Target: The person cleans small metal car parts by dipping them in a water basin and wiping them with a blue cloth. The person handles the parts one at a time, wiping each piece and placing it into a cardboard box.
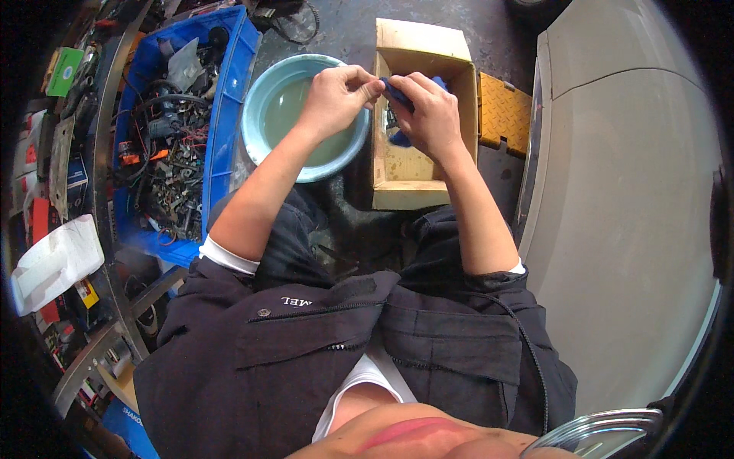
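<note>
Head view, crumpled blue cloth (396, 93), pinched by left hand (334, 99) and right hand (430, 115)

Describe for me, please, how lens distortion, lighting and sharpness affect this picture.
In the head view, fisheye distortion bows the metal shelf frame and grey car panel, with black corners; in the same view, deep shadow lies between the legs, while the left hand and right hand look fairly clear, though fingers partly cover the blue item.
</note>
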`<action>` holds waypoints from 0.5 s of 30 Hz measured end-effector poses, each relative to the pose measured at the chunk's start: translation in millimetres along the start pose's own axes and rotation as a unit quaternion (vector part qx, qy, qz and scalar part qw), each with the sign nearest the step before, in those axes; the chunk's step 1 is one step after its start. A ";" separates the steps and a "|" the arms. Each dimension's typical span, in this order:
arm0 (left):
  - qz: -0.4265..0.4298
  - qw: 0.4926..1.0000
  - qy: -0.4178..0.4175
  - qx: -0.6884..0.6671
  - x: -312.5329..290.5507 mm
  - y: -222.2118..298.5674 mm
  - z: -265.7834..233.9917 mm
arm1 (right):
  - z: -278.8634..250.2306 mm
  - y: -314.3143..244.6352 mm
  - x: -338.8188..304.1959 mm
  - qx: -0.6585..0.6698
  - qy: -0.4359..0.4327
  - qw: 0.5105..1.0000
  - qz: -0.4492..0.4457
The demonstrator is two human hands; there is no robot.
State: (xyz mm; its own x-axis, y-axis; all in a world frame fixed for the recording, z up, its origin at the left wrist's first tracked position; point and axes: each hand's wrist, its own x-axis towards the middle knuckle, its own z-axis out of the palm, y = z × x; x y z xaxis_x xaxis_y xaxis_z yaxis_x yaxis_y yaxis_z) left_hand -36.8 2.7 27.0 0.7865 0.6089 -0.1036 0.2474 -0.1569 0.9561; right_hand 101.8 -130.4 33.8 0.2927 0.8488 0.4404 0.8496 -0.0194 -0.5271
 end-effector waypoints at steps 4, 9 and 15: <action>0.079 0.995 0.043 -0.052 0.4 -11.3 5.5 | 1.2 -1.7 4.2 0.057 0.022 0.996 0.065; 0.132 0.987 0.088 0.023 -3.2 -5.5 8.5 | -2.4 2.4 5.5 0.201 -0.022 0.970 0.135; 0.173 0.975 0.110 0.089 -5.1 -2.1 8.8 | -2.4 11.2 3.4 0.161 -0.045 0.982 0.087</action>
State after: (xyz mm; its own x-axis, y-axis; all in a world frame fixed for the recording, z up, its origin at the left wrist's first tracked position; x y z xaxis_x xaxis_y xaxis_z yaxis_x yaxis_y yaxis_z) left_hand -36.4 -6.8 23.2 0.7052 0.6439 0.2968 0.0983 -0.5033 0.8585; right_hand 113.4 -129.0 31.1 0.3684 0.8912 0.2647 0.6024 -0.0120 -0.7981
